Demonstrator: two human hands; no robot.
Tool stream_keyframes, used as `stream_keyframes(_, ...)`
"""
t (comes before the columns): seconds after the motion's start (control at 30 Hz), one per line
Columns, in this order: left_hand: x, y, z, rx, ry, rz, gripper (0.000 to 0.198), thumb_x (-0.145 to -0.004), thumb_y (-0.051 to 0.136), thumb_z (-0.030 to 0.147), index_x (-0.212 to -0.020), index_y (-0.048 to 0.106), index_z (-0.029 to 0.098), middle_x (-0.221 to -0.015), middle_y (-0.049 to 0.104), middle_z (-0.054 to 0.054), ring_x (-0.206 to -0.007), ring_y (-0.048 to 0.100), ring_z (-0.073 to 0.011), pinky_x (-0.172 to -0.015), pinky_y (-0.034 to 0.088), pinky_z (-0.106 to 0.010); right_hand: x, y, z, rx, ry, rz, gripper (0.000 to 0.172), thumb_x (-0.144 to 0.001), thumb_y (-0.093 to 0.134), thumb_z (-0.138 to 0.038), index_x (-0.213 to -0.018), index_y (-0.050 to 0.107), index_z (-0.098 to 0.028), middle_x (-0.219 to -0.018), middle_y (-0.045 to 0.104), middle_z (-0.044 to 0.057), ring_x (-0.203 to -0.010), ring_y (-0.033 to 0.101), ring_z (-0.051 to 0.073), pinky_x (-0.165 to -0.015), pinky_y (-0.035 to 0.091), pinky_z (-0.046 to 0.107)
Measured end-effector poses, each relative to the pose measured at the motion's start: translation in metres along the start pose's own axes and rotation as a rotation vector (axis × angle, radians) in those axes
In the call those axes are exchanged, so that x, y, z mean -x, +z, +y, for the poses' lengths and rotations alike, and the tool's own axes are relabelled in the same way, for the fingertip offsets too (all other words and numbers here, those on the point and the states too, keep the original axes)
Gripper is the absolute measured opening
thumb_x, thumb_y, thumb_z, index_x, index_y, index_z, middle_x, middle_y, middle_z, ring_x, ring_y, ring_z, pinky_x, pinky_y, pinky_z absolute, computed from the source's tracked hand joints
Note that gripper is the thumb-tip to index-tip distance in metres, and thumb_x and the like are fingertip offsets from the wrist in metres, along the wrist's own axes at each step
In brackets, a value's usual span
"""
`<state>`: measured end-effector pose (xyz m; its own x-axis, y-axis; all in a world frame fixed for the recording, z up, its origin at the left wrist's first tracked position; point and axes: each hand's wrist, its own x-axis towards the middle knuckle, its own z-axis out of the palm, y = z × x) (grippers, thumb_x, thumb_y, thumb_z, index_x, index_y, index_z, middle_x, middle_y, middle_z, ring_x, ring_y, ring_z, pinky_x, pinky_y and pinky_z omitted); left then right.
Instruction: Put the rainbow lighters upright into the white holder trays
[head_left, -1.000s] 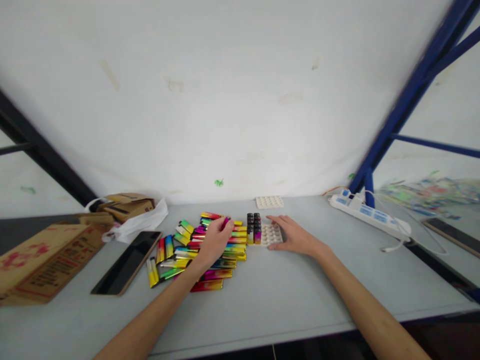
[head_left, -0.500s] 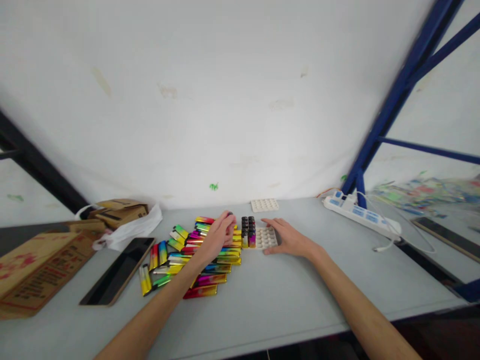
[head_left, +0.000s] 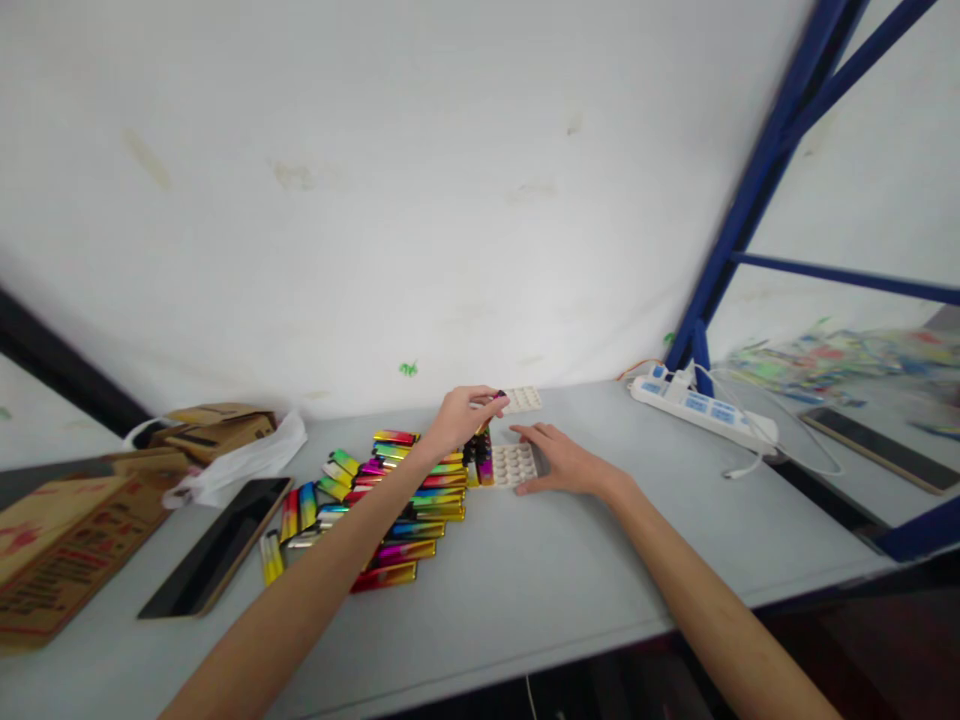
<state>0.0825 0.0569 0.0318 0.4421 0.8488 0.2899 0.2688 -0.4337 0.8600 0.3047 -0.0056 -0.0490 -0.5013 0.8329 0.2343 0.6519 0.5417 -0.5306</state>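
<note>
My left hand is raised above the table, its fingers pinched on one lighter with a dark top, held over the left side of a white tray. That tray has round sockets, and a few lighters stand upright in its left columns. My right hand lies flat and open on the tray's right edge. A pile of rainbow-coloured lighters lies on the grey table left of the tray, under my left forearm.
A second white socket tray lies by the wall. A dark phone, cardboard boxes and a white bag are at the left. A white power strip and blue rack posts are at the right.
My left hand rose from the lighter pile with one lighter and moved right, over the tray. My right hand stayed on the tray. The view shifted rightward.
</note>
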Motion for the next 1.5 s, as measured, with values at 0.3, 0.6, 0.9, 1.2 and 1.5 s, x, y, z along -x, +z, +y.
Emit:
stream_keyframes(0.3,-0.008,-0.001,-0.009,-0.042,0.056,-0.143,0.032,-0.090,0.064,0.046,-0.105,0.067,0.018,-0.100,0.080,-0.011,-0.092,0.074,-0.0224,-0.086,0.055,-0.034,-0.001,0.001,0.001,-0.005,-0.013,0.021,0.105,-0.072,0.086,-0.059,-0.157,0.037,-0.020,-0.132,0.058,0.018,-0.122,0.054,0.036,-0.108,0.044,0.053)
stream_keyframes(0.6,0.005,-0.009,-0.012,-0.317,-0.006,-0.305,0.030,-0.082,0.066,0.037,-0.100,0.079,0.017,-0.097,0.080,-0.007,-0.091,0.074,-0.0245,-0.085,0.055,-0.031,-0.002,0.000,0.002,0.012,-0.014,-0.003,0.107,-0.072,0.088,-0.056,-0.157,0.036,-0.018,-0.129,0.059,0.017,-0.120,0.055,0.034,-0.107,0.045,0.051)
stream_keyframes(0.9,0.004,-0.013,-0.002,-0.346,-0.024,-0.272,0.030,-0.081,0.062,0.031,-0.100,0.078,0.015,-0.086,0.081,-0.007,-0.080,0.075,-0.0231,-0.076,0.056,-0.029,-0.002,0.000,0.001,0.003,0.012,-0.011,0.107,-0.072,0.086,-0.059,-0.157,0.036,-0.017,-0.132,0.058,0.018,-0.123,0.054,0.035,-0.109,0.044,0.051)
stream_keyframes(1.2,0.004,-0.016,0.005,-0.373,-0.001,-0.337,0.029,-0.080,0.064,0.030,-0.096,0.081,0.014,-0.072,0.078,-0.004,-0.067,0.069,-0.0198,-0.064,0.050,-0.025,0.000,-0.004,-0.003,-0.011,0.016,-0.017,0.106,-0.073,0.086,-0.058,-0.158,0.035,-0.019,-0.135,0.058,0.018,-0.124,0.054,0.035,-0.110,0.043,0.052)
stream_keyframes(1.5,0.005,-0.010,-0.007,-0.426,0.112,-0.332,0.025,-0.079,0.064,0.026,-0.094,0.082,0.016,-0.069,0.076,-0.003,-0.063,0.066,-0.0181,-0.060,0.045,-0.025,0.000,-0.003,0.000,-0.019,0.000,-0.007,0.106,-0.072,0.087,-0.058,-0.158,0.036,-0.022,-0.135,0.057,0.018,-0.125,0.054,0.035,-0.109,0.043,0.054)
